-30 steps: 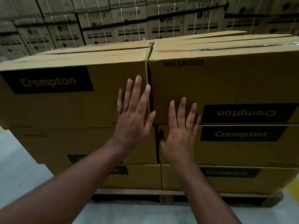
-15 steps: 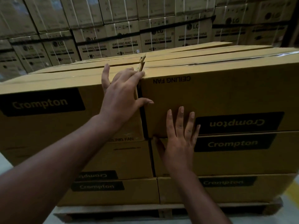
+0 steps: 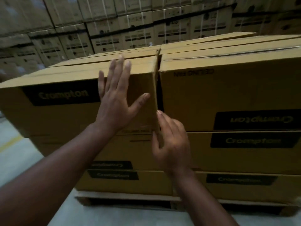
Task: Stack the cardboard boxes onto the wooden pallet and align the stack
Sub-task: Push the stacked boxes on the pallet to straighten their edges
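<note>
Two bare forearms in frame, no sleeves visible up to the picture edge; no gloves, no watch, no wristband, no rings that can be made out. Left hand (image 3: 117, 101): slim fingers, short trimmed nails, pale nail tips catch the light; knuckle creases visible on the thumb. Right hand (image 3: 172, 144): same build, one short nail visible at a fingertip; tendon lines show on the back. Lighting is dim; finer detail blurred.
</note>
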Demonstrator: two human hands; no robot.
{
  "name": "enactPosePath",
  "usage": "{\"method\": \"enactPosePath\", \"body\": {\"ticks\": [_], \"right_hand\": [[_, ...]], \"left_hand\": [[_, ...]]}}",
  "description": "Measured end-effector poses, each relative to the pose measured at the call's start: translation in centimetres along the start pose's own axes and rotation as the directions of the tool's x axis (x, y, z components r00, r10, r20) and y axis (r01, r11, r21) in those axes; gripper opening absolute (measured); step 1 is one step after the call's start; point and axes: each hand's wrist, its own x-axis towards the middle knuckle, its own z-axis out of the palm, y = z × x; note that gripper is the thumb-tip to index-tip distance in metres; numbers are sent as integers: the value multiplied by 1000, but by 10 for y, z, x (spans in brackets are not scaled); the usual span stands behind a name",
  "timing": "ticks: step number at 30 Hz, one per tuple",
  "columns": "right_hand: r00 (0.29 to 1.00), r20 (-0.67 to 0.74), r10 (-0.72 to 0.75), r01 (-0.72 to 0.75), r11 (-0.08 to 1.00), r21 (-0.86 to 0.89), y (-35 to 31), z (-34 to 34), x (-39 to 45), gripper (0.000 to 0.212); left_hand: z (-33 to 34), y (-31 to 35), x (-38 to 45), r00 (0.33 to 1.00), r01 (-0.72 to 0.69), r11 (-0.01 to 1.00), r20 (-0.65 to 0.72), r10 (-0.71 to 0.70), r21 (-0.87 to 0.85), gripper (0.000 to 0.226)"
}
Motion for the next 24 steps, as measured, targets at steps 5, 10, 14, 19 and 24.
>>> {"method": "enactPosePath", "body": {"ticks": [5,10,14,19,24], "right_hand": [[975,123,184,-200,971,134,-47,8,6,76],[956,292,30,-43,998,37,-66,17,7,86],[912,408,-43,50,999,-5,-93,34,1,92],[857,505,-99,156,985,-72,-134,66,-2,96],[828,524,-198,288,953,-96,-187,97,14,97]], "left_hand": [[-22,-81,-76,805,551,795,-90,-586,-252,105],[-41,-155,-137,335,891,296,58,-941,-343,125],[-59,-195,-159,343,880,260,154,-926,-398,126],[-70,-230,-159,329,856,228,148,-933,-464,129],[-78,-266,-165,325,833,175,209,-922,-525,131]]}}
